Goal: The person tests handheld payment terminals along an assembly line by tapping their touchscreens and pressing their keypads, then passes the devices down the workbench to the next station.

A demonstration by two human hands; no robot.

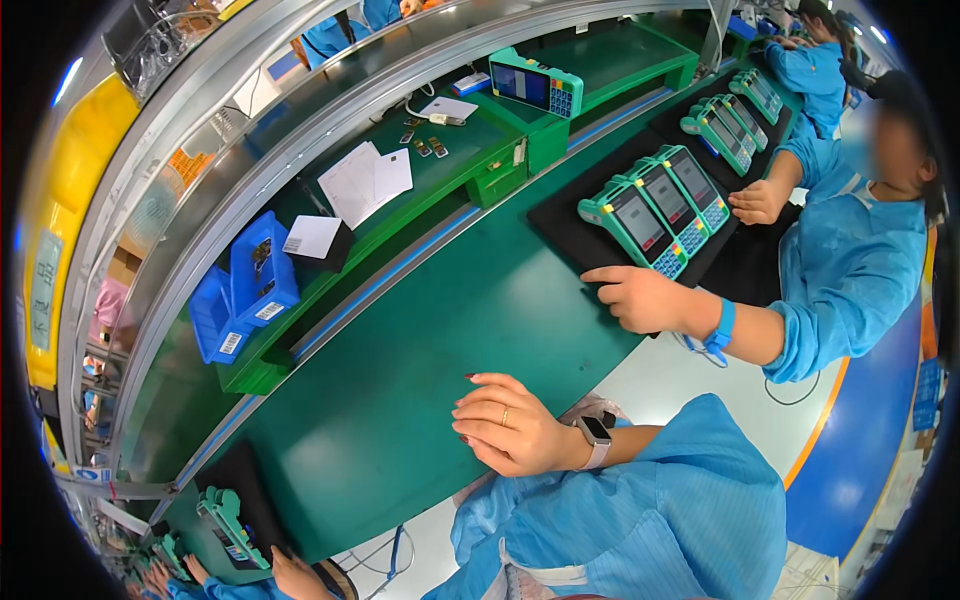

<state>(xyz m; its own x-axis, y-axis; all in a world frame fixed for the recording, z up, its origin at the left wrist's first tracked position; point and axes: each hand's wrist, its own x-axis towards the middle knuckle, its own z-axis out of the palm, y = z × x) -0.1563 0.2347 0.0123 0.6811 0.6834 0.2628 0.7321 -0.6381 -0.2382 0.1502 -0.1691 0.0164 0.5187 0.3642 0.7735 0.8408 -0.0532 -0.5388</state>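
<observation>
My right hand (505,425) hovers over the green tabletop (420,340) near its front edge, its fingers loosely bent and slightly apart. Nothing is in it. A ring sits on one finger, and a pale-strapped watch (596,432) is on the wrist. My left hand is not in view. Right of me, a co-worker's hand (640,298) points toward several green payment terminals (640,215) with keypads, standing in a row on a black mat (552,222). The co-worker's other hand (760,202) is beside that row.
A raised green shelf (450,175) runs along the back, bearing blue bins (262,270), white papers (350,185), a black-and-white box (318,240) and another terminal (535,85). At lower left, another hand (290,576) is by a terminal (228,525). More terminals (720,130) stand at far right.
</observation>
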